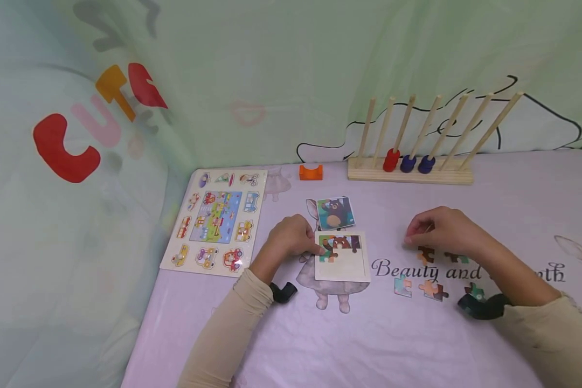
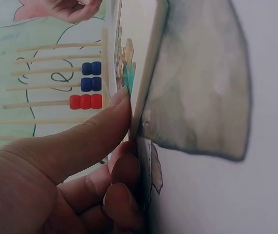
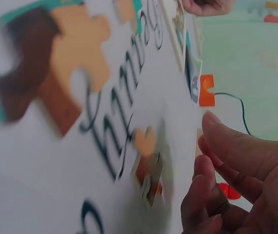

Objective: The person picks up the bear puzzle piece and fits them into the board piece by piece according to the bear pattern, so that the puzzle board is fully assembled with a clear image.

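Note:
A square wooden puzzle tray (image 1: 343,269) has joined pieces across its top and left side. My left hand (image 1: 293,237) grips its left edge, the thumb (image 2: 120,97) lying on top. Just behind the tray is a bear picture card (image 1: 335,214). My right hand (image 1: 441,233) hovers above the cloth to the right, fingers loosely bent and nothing visible between them. Beneath and in front of it lie several loose pieces, among them a brown one (image 1: 425,254), a light blue one (image 1: 403,286) and a peach and brown one (image 3: 75,46).
A board of vehicle pictures (image 1: 246,258) lies at the left. An orange block (image 1: 311,173) sits near the back edge. Behind the right hand stands a wooden peg rack (image 1: 409,175) with red and blue beads. Black wrist straps (image 1: 482,307) show on both arms.

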### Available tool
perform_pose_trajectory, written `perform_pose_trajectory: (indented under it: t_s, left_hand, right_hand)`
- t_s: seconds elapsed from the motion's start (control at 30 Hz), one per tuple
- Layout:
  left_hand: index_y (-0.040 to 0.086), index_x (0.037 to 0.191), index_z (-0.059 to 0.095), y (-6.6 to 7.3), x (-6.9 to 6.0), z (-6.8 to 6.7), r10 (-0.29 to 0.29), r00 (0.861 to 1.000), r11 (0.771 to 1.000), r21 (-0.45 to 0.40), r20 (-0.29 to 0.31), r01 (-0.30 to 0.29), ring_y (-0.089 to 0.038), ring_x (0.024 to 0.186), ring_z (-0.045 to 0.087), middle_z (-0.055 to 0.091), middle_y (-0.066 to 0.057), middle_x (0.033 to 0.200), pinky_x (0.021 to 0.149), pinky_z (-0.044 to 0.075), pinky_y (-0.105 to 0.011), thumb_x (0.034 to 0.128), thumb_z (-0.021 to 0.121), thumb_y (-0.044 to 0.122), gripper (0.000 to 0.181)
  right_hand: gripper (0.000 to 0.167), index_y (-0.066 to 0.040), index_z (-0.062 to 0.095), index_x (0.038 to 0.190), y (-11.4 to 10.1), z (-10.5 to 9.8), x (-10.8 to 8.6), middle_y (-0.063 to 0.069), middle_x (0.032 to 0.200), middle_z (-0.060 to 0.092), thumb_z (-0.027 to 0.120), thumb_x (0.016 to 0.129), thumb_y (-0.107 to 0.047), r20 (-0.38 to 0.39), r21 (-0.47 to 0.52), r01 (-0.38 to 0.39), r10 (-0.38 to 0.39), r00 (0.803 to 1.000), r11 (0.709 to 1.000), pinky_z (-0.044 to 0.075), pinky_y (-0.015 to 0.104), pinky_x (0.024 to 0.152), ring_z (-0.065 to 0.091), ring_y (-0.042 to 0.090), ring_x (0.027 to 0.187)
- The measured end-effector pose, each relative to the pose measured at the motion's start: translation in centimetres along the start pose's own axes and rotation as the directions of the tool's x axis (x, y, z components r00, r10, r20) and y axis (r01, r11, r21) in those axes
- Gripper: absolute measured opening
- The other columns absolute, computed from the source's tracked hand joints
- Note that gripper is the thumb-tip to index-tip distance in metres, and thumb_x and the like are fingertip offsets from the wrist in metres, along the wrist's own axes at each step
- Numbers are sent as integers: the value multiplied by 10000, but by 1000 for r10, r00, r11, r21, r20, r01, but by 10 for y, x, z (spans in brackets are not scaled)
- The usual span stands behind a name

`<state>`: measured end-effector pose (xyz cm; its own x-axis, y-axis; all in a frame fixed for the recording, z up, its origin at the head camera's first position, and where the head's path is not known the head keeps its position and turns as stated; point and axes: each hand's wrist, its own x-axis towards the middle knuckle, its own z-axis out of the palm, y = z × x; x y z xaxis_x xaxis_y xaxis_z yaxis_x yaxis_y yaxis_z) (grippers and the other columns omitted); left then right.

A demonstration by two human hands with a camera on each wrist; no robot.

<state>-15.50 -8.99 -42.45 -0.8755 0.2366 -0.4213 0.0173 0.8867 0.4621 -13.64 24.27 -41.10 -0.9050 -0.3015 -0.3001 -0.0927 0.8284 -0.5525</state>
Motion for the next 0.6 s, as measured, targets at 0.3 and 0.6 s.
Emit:
perform_pose_trajectory:
  t_s: [0.3,0.6]
  left_hand:
    - [159,648,678,-1,1,0,-5,1000,1000,-17,8,5,-132,581,527,570,34,570,503,350,-268,756,910,368,330]
    - [159,634,682,-1,1,0,-1,1000,1000,-7,11,1,-125,564,507,549,41,550,499,337,-266,757,908,374,336]
  right_hand:
    - [334,-118,754,985,23,-5,-9,-28,798,644,846,821,-394,37,-33,-57,59,998,998,416,326,645,543,194,786]
    - [346,-112,742,1005,35,-2,-10,-2,836,618,860,805,-368,42,-29,-87,88,995,996,391,336,652,532,207,807]
